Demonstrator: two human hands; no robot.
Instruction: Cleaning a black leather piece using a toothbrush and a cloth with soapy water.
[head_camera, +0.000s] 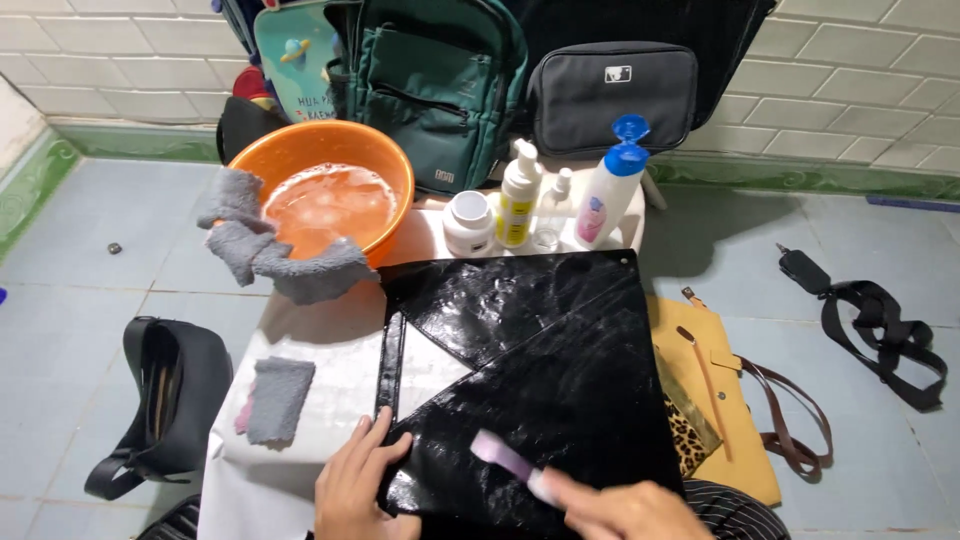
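The left hand (362, 482) presses flat, open, on the glossy black folded leather bag (540, 370) at the tabletop (330, 370) edge; the right hand (625, 510) grips a pale lilac brush (510, 462); an orange plastic water basin (325, 195) and bottles (560, 200) crowd behind.

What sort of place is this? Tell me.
Probably a home work spot for cleaning bags: a tiled floor and wall, an orange basin of water with a grey cloth, and bottles beside a glossy black bag.

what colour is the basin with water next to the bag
Orange; the basin holds soapy water, with a grey cloth draped over its rim. Head view.
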